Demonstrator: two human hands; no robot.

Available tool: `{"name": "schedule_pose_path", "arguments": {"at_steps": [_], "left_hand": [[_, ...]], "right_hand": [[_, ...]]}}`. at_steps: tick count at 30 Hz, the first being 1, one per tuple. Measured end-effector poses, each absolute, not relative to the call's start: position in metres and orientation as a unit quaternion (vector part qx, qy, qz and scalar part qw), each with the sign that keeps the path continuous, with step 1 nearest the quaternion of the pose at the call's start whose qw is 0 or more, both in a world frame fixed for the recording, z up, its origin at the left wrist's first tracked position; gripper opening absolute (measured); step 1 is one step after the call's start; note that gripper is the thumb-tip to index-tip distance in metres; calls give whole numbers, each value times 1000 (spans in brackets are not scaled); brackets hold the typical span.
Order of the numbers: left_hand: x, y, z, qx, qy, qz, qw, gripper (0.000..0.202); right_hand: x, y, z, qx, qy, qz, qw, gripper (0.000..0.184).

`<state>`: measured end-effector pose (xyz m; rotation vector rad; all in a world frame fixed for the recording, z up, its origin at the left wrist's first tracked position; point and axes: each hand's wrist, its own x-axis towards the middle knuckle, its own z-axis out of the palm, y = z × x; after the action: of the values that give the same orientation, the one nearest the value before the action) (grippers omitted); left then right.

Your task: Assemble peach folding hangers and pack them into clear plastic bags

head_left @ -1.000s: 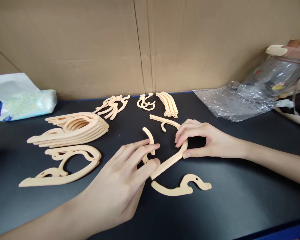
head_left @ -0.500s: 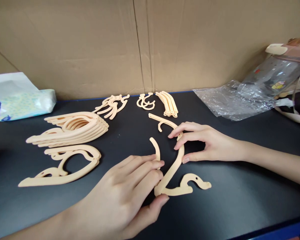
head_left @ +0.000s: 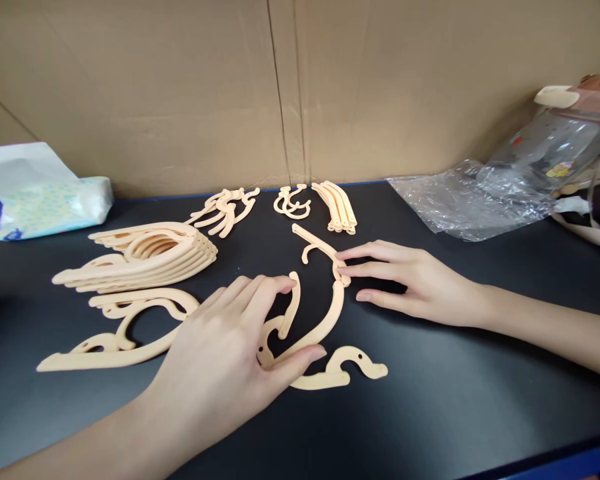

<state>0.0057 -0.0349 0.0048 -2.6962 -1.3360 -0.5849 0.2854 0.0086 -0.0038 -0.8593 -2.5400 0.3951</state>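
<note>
Partly unfolded on the black table lies a peach-coloured plastic folding hanger (head_left: pixel 325 325), its jointed arms spread. My left hand (head_left: pixel 225 353) is over its left end, thumb stretched across the curved arm and the index fingertip touching the short curved piece (head_left: pixel 292 307). Its other fingers hide some of the parts. My right hand (head_left: pixel 410 277) is open, its fingertips resting on the joint of the upper arm and its thumb apart from it. Near my left hand lies a folded hanger (head_left: pixel 115 361), partly covered by the hand.
A stack of folded hangers (head_left: pixel 145 267) lies at the left. Loose hanger parts (head_left: pixel 230 207), small hooks (head_left: pixel 293 202) and a bundle of straight arms (head_left: pixel 336 207) are along the cardboard wall (head_left: pixel 180 100). Tissue pack (head_left: pixel 55 207) left; crumpled plastic bag (head_left: pixel 460 200) and bottle (head_left: pixel 555 147) right.
The unfolded hanger has shifted left. My left hand has moved left and up, thumb and index finger spreading apart. My right thumb has come off the arm, while its fingertips stay on the joint.
</note>
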Motion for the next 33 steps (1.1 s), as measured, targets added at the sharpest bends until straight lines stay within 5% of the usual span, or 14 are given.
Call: {"name": "schedule_pose_path", "arguments": {"at_steps": [9,16,26,33], "left_hand": [[8,-38,4,-882,-415,-210,-78,20],[5,-34,3,-889,-394,-210,-103,24],[4,-29,3,-907,-358,-204,88,21],[5,-33,6,-906,-358,-194,115,19]], "right_hand": [[286,9,-6,-298,-929,118,187,46],[286,9,-6,-294,-931,119,183,47],[283,8,-2,-270,-927,106,237,27],[283,5,0,-192,-954,107,205,34]]}}
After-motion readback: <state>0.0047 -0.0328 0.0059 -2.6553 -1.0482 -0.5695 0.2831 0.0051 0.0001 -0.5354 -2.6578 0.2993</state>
